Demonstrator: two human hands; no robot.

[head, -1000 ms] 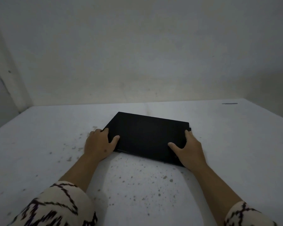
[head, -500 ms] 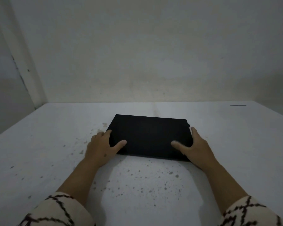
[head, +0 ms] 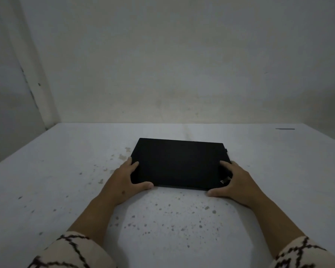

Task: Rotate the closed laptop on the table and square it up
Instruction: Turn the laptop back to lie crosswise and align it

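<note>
Head view: flat, closed, matte black rectangular laptop (head: pixel 179 163) lying on the white speckled table (head: pixel 46 180), near its middle and a little toward the far wall, long edges close to parallel with the table's back edge, the right end sitting slightly nearer the camera. Left hand (head: pixel 124 182) clasped around the laptop's near left corner, fingers laid over the lid's left edge, thumb pressed along the front edge. Right hand (head: pixel 234 182) gripping the near right corner likewise, fingers curled on top of the lid beside a small pale logo mark (head: pixel 225 180), thumb stretched flat on the table against the front edge. Cream sleeves with dark criss-cross lines (head: pixel 74 252) at the bottom corners. Small dark nub protruding from the laptop's right side (head: pixel 225 150). Thin dark streak (head: pixel 285 129) on the table's far right, well apart from the laptop. Plain pale wall (head: pixel 172 64) behind
</note>
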